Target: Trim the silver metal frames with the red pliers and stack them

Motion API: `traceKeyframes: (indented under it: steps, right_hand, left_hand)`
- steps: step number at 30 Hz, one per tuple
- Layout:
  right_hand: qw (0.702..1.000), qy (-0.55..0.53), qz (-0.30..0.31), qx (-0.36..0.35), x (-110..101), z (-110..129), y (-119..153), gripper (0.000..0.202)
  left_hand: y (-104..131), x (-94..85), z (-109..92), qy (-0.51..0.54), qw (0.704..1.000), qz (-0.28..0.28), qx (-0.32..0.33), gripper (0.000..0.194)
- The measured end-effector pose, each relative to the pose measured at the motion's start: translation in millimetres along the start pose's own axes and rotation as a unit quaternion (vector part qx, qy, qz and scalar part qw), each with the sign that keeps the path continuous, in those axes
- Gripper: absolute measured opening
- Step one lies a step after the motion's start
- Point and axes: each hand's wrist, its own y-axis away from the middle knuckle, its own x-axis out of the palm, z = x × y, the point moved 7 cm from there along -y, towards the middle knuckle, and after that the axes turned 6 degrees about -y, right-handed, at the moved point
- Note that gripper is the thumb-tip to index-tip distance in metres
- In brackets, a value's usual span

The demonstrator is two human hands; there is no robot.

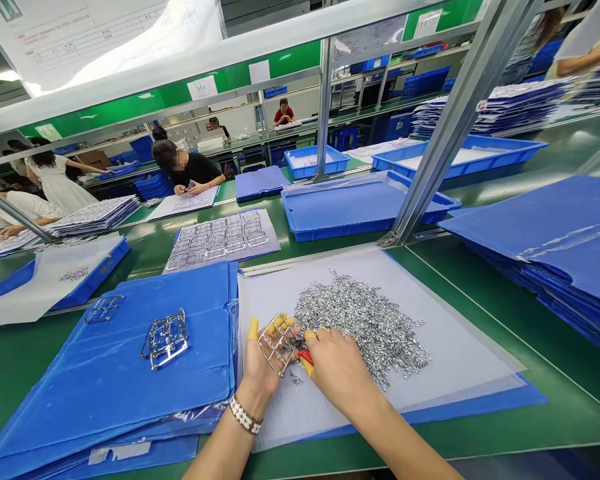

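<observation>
My left hand, with yellow finger covers and a bracelet at the wrist, holds a small silver metal frame tilted over its palm. My right hand is closed round a red-handled tool, whose tip lies at the frame's right side, hidden among the fingers. Behind both hands a large pile of small silver metal pieces is spread on a white sheet. A few loose pieces lie just below the frame. Several similar frames are stacked on the blue boards to the left.
Blue boards lie at left, another stack at right. A metal post rises behind the sheet. Beyond are a blue tray and a sheet of frames. Across the bench a person in black works.
</observation>
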Motion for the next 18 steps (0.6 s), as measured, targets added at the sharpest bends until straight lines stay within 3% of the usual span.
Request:
traceKeyframes:
  steps: [7,18]
  right_hand:
    - [1.0,-0.01,-0.021,-0.007,-8.8,4.8,6.0,0.025]
    - [0.999,-0.038,0.0,-0.027,-2.0,18.3,5.6,0.022]
  left_hand:
    - [-5.4,-1.0,-10.6,0.031,0.999,-0.001,0.013,0.056]
    - [-6.0,0.4,-6.9,0.016,0.999,-0.027,0.016,0.056]
